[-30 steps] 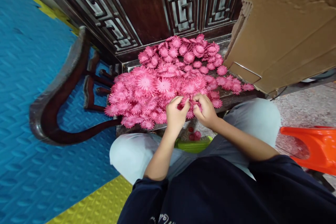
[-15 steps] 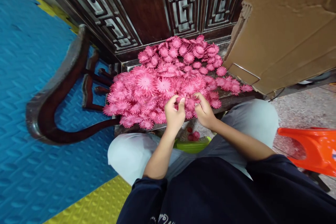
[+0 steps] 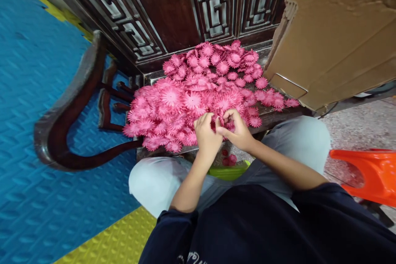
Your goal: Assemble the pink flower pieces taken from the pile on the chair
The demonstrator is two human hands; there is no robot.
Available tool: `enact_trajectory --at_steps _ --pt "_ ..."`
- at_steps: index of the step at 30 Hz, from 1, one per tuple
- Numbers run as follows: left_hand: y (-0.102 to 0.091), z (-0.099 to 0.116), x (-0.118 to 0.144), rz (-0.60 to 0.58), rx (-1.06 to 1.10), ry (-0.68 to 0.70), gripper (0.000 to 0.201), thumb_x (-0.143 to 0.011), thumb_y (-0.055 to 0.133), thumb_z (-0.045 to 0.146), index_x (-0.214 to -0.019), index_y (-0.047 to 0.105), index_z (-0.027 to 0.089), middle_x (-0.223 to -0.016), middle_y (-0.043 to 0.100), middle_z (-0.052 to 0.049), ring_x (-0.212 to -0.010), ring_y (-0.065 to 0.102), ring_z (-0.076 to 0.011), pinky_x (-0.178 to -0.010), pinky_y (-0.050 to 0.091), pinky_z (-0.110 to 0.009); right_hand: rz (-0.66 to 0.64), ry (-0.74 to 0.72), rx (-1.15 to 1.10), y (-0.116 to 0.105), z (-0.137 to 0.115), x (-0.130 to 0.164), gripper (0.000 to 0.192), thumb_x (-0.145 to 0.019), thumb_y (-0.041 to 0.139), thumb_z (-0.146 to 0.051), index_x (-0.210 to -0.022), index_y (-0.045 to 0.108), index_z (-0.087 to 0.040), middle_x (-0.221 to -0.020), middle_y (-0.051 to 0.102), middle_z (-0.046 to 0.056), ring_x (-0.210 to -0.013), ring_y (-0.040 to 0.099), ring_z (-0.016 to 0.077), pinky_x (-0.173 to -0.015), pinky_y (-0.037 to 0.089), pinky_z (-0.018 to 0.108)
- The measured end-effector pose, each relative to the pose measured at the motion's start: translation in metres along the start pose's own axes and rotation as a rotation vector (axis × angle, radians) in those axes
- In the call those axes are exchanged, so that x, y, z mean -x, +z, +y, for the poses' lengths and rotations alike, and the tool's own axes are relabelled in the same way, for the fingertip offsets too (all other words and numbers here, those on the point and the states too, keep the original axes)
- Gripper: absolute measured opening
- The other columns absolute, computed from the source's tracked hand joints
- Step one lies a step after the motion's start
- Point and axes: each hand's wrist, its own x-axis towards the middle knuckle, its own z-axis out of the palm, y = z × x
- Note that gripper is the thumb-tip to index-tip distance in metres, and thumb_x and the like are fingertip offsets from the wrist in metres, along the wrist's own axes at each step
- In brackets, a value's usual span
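A large heap of pink artificial flower pieces [image 3: 173,99] with fringed petals covers the dark wooden bench seat. At its front edge, my left hand [image 3: 208,132] and my right hand [image 3: 236,130] meet with their thumbs close together. Between their curled fingers is a pink flower piece [image 3: 219,120], partly hidden by the fingers and hard to tell from the heap behind. Both hands are closed around it, just above my knees.
The bench's curved armrest [image 3: 52,144] is at the left, over a blue foam mat [image 3: 18,111]. A cardboard box [image 3: 334,45] stands at the right. An orange plastic stool [image 3: 371,173] is by my right knee. Something bright green [image 3: 229,172] lies below, between my legs.
My hands have come closer together, and the thumbs now nearly touch. The fingers have curled further around the pink flower piece. The heap looks the same.
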Motion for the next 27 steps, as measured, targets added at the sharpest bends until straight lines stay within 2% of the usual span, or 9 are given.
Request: enact_trajectory --at_steps 5,9,14,19,27 --pt "0.004 -0.001 0.0 -0.017 -0.015 -0.006 0.011 -0.084 0.045 0.024 -0.083 0.055 0.018 -0.084 0.064 -0.009 -0.085 0.058 -0.0227 -0.078 0.039 -0.034 0.113 0.007 0.148 -0.004 -0.003 -0.002 0.008 -0.084 0.05 -0.028 -0.086 0.049 -0.02 -0.078 0.055 0.001 -0.074 0.052 0.015 -0.072 0.041 0.03" --pt "0.004 -0.001 -0.001 0.021 -0.03 -0.015 0.012 -0.085 0.047 0.026 -0.079 0.053 0.019 -0.08 0.063 -0.008 -0.082 0.058 -0.0224 -0.075 0.038 -0.033 0.091 -0.014 0.276 -0.012 -0.003 -0.008 0.009 -0.084 0.05 -0.029 -0.081 0.051 -0.02 -0.077 0.057 0.002 -0.075 0.053 0.0169 -0.073 0.04 0.032" --pt "0.0 -0.006 -0.005 0.059 0.062 -0.038 0.011 -0.082 0.048 0.024 -0.072 0.048 0.02 -0.073 0.058 -0.004 -0.074 0.054 -0.0185 -0.07 0.037 -0.029 0.072 0.076 0.085 -0.01 0.002 -0.011 0.014 -0.087 0.046 -0.032 -0.082 0.048 -0.019 -0.074 0.053 0.0 -0.071 0.05 0.0138 -0.07 0.041 0.029" --pt "0.0 -0.008 -0.006 0.03 0.24 -0.091 0.018 -0.083 0.046 0.028 -0.067 0.045 0.02 -0.062 0.049 0.001 -0.061 0.047 -0.0133 -0.061 0.035 -0.025 0.114 0.168 -0.148 -0.009 0.009 -0.017 0.023 -0.08 0.055 -0.041 -0.075 0.048 -0.019 -0.065 0.047 -0.002 -0.061 0.046 0.0112 -0.061 0.04 0.026" --pt "-0.007 0.004 -0.003 -0.003 0.251 -0.062 0.022 -0.083 0.046 0.028 -0.063 0.041 0.02 -0.059 0.044 0.002 -0.057 0.042 -0.0114 -0.056 0.032 -0.024 0.172 0.191 -0.199 -0.02 0.011 -0.026 0.029 -0.072 0.064 -0.046 -0.075 0.051 -0.02 -0.065 0.052 -0.002 -0.062 0.05 0.012 -0.063 0.044 0.027"
